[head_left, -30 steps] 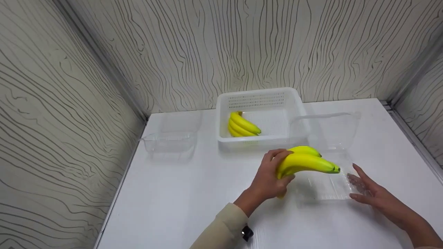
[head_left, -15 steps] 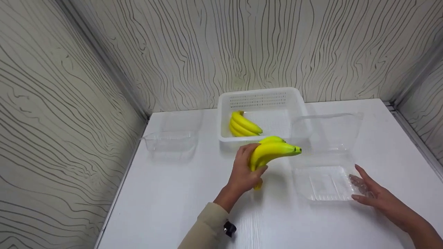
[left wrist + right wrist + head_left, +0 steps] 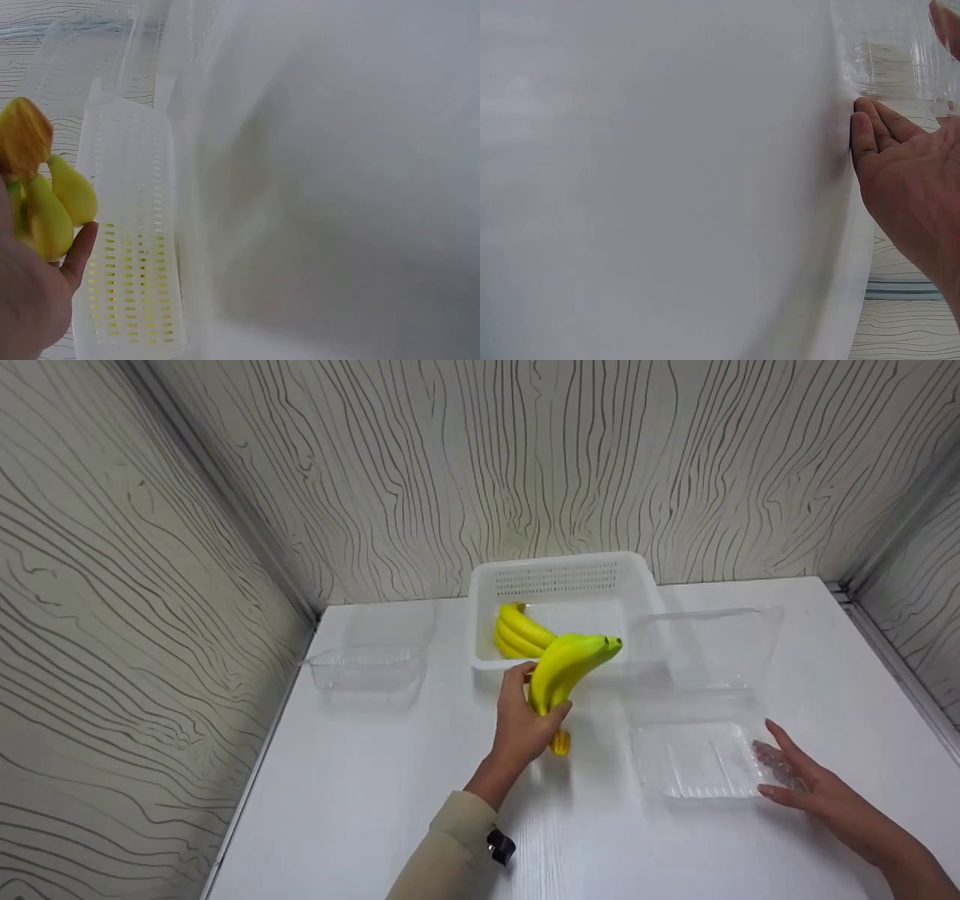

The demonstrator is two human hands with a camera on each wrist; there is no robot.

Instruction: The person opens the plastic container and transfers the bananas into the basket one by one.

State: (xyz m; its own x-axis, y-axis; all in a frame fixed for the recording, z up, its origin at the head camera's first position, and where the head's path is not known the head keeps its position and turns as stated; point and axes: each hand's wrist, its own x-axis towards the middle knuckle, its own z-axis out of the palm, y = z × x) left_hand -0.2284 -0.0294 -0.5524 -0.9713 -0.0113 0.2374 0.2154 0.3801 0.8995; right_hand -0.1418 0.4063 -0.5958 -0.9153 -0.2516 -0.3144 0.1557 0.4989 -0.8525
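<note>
A bunch of yellow bananas [image 3: 564,669] with greenish tips is in my left hand [image 3: 521,721], which grips it around the middle, fingers behind and thumb in front. Its tips overlap the front rim of the white basket [image 3: 645,607] in the head view. From the left wrist, the cut stem end of the bananas [image 3: 49,214] shows at the left. Another banana bunch [image 3: 519,631] lies inside the basket. On the right, my right hand [image 3: 814,787] rests at the right end of a clear plastic clamshell box [image 3: 712,761], thumb and forefinger spread along its edge.
The clamshell's clear lid [image 3: 724,649] stands raised behind its base, close by the basket's right side. A second open clear box [image 3: 367,667] sits at the left of the white table [image 3: 360,802]. Wood-grain patterned walls [image 3: 420,472] enclose the back and sides.
My left hand has carried the banana bunch left and away from over the clear box, then up toward the basket, tipping the ends upward. The right hand stays at the box.
</note>
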